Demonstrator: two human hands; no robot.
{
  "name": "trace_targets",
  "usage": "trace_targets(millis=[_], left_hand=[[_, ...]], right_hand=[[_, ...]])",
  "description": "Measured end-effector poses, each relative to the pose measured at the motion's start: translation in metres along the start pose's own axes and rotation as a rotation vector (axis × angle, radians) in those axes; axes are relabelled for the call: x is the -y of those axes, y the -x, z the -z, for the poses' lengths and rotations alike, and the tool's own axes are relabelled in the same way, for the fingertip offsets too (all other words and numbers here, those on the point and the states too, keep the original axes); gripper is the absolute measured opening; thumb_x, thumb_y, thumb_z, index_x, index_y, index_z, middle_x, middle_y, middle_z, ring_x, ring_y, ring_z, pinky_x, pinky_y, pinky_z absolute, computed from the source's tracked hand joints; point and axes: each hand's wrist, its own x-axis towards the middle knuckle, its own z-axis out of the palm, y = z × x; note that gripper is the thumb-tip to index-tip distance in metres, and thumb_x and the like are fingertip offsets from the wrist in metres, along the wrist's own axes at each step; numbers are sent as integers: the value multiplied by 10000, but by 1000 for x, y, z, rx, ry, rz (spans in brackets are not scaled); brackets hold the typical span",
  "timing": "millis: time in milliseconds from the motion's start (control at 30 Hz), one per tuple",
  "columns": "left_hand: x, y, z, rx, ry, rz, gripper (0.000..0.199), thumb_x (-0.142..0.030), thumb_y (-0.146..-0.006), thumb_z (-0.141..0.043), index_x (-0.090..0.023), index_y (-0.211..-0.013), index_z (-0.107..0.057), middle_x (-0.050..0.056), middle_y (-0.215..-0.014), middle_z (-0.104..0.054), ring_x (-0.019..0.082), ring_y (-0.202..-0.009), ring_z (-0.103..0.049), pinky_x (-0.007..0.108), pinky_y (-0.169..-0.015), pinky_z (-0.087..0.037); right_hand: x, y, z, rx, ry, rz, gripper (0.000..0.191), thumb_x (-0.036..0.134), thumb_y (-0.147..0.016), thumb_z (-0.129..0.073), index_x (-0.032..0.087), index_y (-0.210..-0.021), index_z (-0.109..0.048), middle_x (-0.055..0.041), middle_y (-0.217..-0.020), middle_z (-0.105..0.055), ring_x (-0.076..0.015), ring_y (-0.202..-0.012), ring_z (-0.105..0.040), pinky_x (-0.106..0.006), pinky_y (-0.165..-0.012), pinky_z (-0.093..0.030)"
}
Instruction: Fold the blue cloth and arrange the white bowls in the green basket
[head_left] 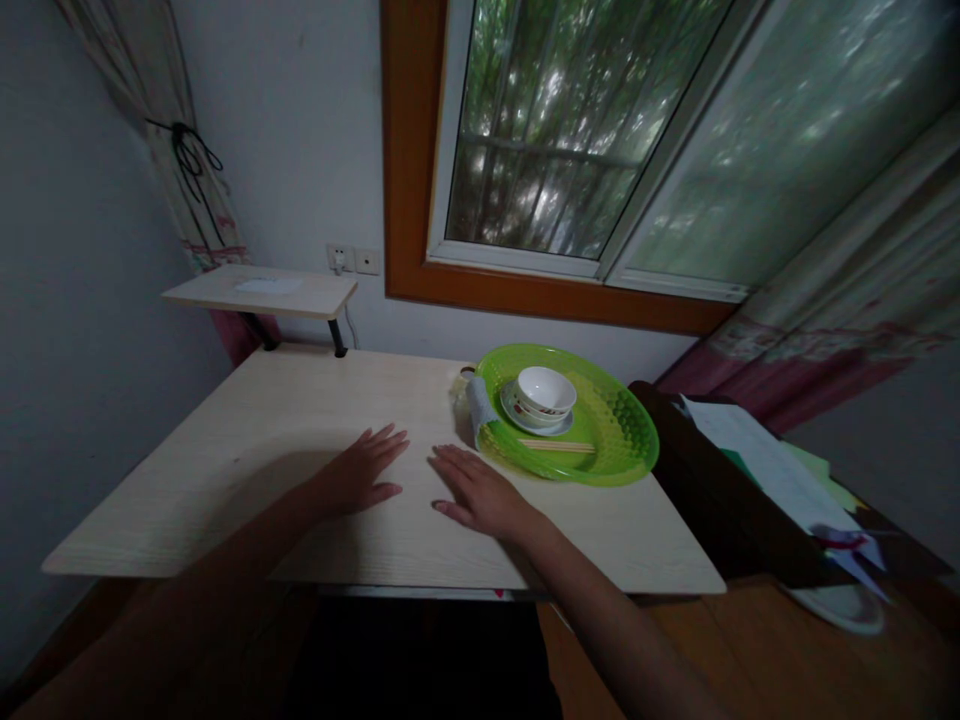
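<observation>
My left hand [366,474] is over the middle of the pale wooden table [285,410], palm down with fingers stretched out. Opposite it, my right hand [480,490] also faces down, its fingers extended toward the left; neither hand holds anything. Just beyond the right hand lies a round green plastic tray [630,440]. Inside it are stacked white bowls [546,390] on a saucer [559,430], with light chopsticks [559,446] in front. A grey cloth [480,408] hangs over the tray's left rim.
A small raised shelf [315,293] with a paper on it stands at the table's back left. Behind are a wall socket [340,258] and a window with a brown frame [480,285]. To the right, papers [765,465] lie on a dark piece of furniture [697,500].
</observation>
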Motion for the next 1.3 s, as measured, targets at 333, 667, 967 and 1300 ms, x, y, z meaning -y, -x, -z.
trace_targets(millis=[333, 667, 967, 1300], left_hand=[[-13, -2, -16, 148, -81, 27, 1016, -784, -1026, -590, -157, -1787, -345, 241, -1842, -318, 414, -1745, -239, 676, -1394, -176], [-17, 0, -23, 151, -148, 20, 901, -730, -1066, -549, -177, -1763, -406, 220, -1833, -349, 389, -1735, -284, 644, -1407, -131], [-18, 0, -24, 101, -104, 17, 869, -702, -1058, -583, -182, -1741, -453, 226, -1807, -408, 400, -1719, -321, 657, -1402, -151], [-15, 0, -28, 89, -107, 14, 885, -727, -1053, -583, -182, -1738, -458, 232, -1804, -407, 403, -1714, -334, 663, -1402, -153]], right_hand=[[3, -22, -26, 117, 38, -44, 985, 675, -1068, -703, 121, -1794, -336, -238, -1838, -273, -384, -1734, -253, -619, -1408, -256], [0, -30, -38, 132, 13, -54, 958, 676, -1073, -698, 172, -1802, -332, -221, -1846, -261, -373, -1740, -239, -644, -1409, -227], [1, -30, -35, 136, 0, -52, 975, 660, -1070, -714, 142, -1799, -327, -233, -1845, -252, -380, -1736, -245, -645, -1405, -247], [2, -31, -33, 157, 10, -62, 977, 693, -1067, -698, 129, -1787, -352, -235, -1841, -265, -375, -1739, -238, -633, -1409, -243]])
